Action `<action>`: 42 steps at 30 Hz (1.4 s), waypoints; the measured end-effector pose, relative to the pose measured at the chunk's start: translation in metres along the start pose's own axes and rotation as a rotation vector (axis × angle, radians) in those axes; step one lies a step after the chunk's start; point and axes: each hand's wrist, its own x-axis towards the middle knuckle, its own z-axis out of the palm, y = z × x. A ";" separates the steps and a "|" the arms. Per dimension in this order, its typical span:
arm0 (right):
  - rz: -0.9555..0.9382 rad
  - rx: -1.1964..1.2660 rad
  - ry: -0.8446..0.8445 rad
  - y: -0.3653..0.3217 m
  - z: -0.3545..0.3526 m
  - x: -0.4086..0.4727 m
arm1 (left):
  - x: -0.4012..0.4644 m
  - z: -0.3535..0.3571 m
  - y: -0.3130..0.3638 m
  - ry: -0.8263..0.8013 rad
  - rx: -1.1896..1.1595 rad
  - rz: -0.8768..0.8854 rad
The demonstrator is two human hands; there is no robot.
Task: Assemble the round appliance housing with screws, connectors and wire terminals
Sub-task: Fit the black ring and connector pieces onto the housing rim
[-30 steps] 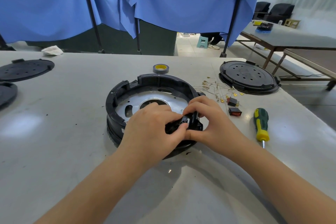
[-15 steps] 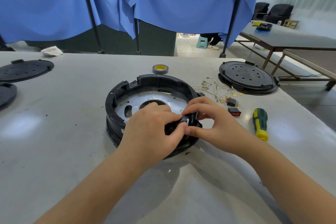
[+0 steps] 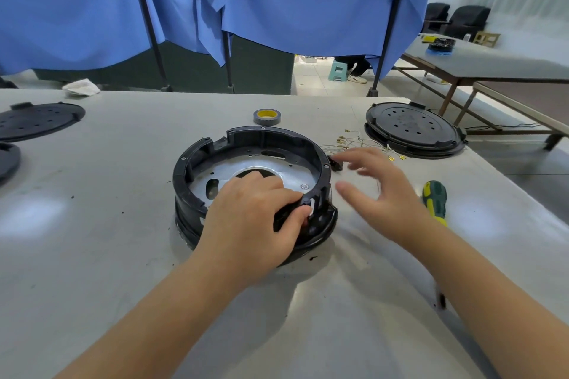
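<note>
The round black housing (image 3: 215, 151) with a silver metal floor lies on the grey table (image 3: 123, 255) in the middle. My left hand (image 3: 249, 218) grips its near right rim, thumb pressed on a black part set into the wall. My right hand (image 3: 381, 191) hovers, blurred, just right of the housing with fingers spread and nothing in it. A small black connector (image 3: 335, 164) lies by the housing's right edge. Thin wires with gold terminals (image 3: 354, 140) lie behind my right hand. A green and yellow screwdriver (image 3: 434, 201) lies to the right.
A roll of tape (image 3: 266, 116) sits behind the housing. A round black lid (image 3: 412, 129) rests at the back right, two more black discs (image 3: 37, 120) at the far left. A white rag (image 3: 81, 87) lies at the back edge. Blue curtains hang behind; another table stands right.
My right hand has let go of the black part at the housing's rim and swung out to the right, fingers spread. My left hand stays on the rim.
</note>
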 end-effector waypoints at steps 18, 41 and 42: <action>0.376 -0.882 -0.116 0.035 -0.015 0.007 | -0.003 0.002 -0.001 0.013 0.019 0.004; 0.312 -0.241 -0.083 0.024 -0.004 0.003 | -0.003 0.001 -0.001 0.018 0.011 0.012; 0.348 -0.138 -0.070 0.022 -0.005 0.003 | -0.003 0.001 -0.001 0.016 0.011 0.012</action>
